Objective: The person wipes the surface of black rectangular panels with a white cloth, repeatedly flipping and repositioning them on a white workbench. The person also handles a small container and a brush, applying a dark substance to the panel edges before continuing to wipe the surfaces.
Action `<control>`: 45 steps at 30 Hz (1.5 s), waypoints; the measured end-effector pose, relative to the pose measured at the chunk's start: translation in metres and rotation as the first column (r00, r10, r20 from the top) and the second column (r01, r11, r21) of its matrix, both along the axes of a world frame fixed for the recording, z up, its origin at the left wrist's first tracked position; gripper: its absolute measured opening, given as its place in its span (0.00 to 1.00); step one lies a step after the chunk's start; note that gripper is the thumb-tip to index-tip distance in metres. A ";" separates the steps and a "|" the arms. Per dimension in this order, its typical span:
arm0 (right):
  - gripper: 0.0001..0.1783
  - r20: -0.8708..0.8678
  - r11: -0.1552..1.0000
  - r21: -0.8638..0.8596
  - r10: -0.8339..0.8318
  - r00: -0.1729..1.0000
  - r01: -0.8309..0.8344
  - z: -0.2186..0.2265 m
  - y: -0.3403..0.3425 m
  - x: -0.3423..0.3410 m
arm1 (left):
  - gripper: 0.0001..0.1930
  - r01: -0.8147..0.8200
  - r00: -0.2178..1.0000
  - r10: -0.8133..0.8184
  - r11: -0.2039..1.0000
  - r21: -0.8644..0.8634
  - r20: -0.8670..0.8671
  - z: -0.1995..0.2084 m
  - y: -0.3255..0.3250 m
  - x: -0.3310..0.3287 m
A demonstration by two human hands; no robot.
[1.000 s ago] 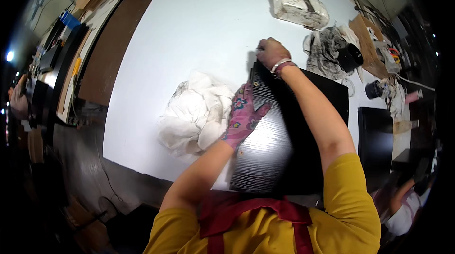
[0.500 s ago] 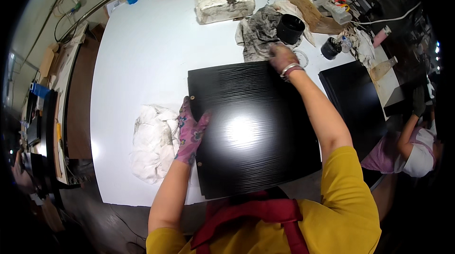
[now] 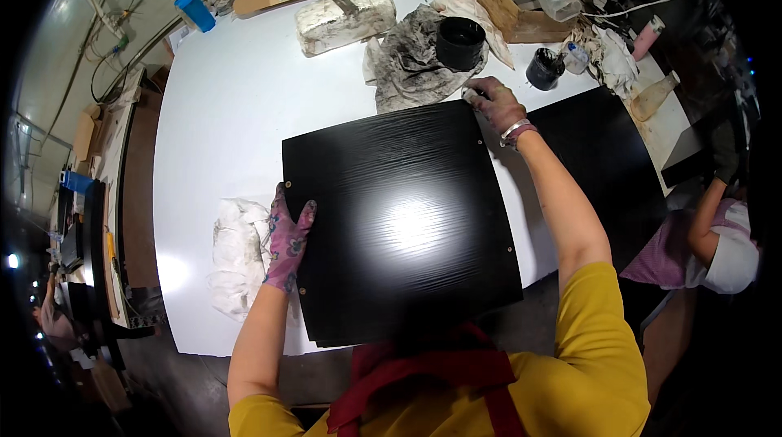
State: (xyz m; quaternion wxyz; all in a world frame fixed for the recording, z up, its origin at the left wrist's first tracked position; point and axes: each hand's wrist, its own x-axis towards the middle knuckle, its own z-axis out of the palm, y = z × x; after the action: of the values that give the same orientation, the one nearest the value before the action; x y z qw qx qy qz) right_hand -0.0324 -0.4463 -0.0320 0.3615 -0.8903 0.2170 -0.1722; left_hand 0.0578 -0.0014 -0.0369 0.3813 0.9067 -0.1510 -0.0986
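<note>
In the head view, the black panel [image 3: 391,209] lies on the white table [image 3: 220,127] before the person, the left hand [image 3: 287,245] set along its left edge, fingers straight and thumb spread, seemingly to steady it, while the right hand [image 3: 497,103] has its fingers curled around a pale wad [image 3: 468,95] by the far right corner. Beyond sits a tub [image 3: 460,39] on a stained rag [image 3: 399,66], perhaps kept there for easy reach. The right fingers hide most of the wad, the left fingertips' contact is unclear, and the panel's near edge blends into the apron [image 3: 432,364].
</note>
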 end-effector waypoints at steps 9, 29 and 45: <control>0.15 -0.050 0.999 -0.029 0.044 0.998 -0.045 0.020 0.000 -0.005 | 0.38 -0.025 1.000 0.025 0.998 0.054 0.016 -0.005 0.000 0.000; 0.13 0.177 0.943 0.137 0.279 0.944 -0.304 0.021 0.121 -0.254 | 0.40 -0.054 0.992 0.040 0.992 0.118 0.123 -0.003 -0.003 -0.002; 0.18 0.235 0.882 0.204 -0.465 0.854 0.424 0.025 0.232 -0.358 | 0.36 0.140 0.831 -0.249 0.959 0.246 0.498 -0.012 0.006 -0.031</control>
State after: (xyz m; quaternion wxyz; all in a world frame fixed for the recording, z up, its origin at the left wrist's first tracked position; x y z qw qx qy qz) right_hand -0.3903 -0.2147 -0.0072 0.4019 -0.7543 0.3763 -0.3577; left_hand 0.0263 0.0049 -0.0484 0.2210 0.9122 -0.3304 0.0991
